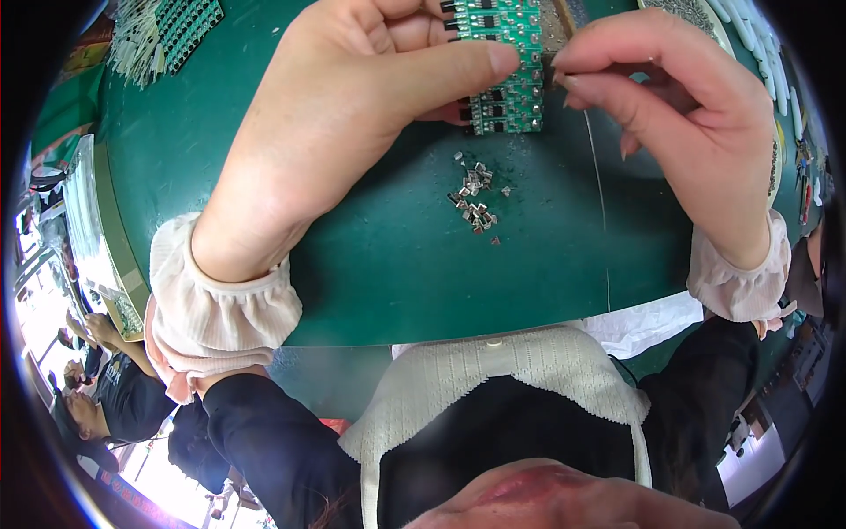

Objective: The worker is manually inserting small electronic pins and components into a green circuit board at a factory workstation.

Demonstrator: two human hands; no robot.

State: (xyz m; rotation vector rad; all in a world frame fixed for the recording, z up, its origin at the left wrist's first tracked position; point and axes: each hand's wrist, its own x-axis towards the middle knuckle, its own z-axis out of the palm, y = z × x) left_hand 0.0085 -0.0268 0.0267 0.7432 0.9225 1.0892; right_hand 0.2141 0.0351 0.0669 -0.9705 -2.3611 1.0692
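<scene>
My left hand [352, 88] grips a green circuit board panel [502, 112], its thumb pressed flat on the panel's face. Rows of small black parts and shiny solder pads cover the panel, and its upper end runs out of view. Just off the panel's right edge, my right hand [683, 106] is closed in a pinch of thumb and forefinger. Whatever sits between those fingertips is too small to make out. Below the panel, a loose heap of tiny silvery metal pieces [476, 198] lies on the green table [423, 291].
At the far left lie more circuit boards [189, 31] beside a bundle of pale wires [137, 48]. A long tray [123, 229] stands along the left edge. Pale tubes [762, 44] lie at the far right, near a dish of small parts [683, 11]. Another person [119, 397] sits at left.
</scene>
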